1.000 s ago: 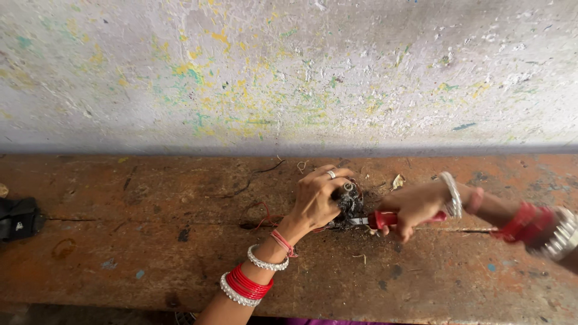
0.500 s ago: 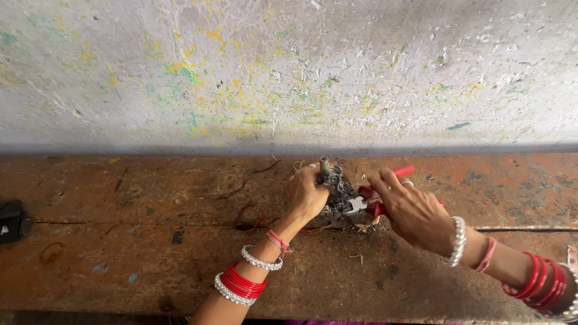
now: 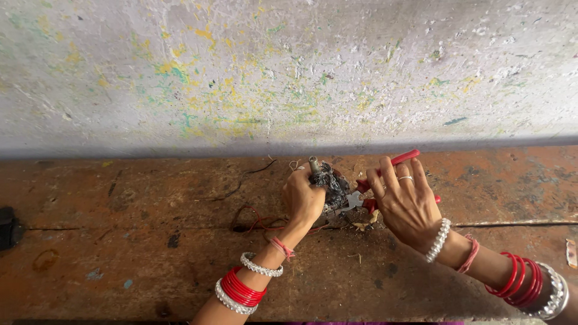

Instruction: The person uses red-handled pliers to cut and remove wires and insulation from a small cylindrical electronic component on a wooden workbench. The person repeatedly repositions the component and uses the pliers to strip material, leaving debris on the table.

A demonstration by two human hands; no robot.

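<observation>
My left hand (image 3: 304, 197) grips a small dark metal part (image 3: 330, 183) with a short shaft sticking up, holding it on the worn wooden bench (image 3: 150, 241). My right hand (image 3: 404, 201) is closed on red-handled pliers (image 3: 385, 174); their metal jaws meet the dark part on its right side. Thin red wires (image 3: 256, 221) trail from under my left hand onto the bench. Both wrists carry red and white bangles.
A paint-flecked pale wall (image 3: 289, 72) rises straight behind the bench. A dark object (image 3: 9, 227) lies at the far left edge. A small pale scrap (image 3: 571, 253) sits at the far right. Bits of debris lie around the part.
My right hand has turned the pliers so the handles point up and right, and its forearm now comes in from the lower right. The view shifted slightly.
</observation>
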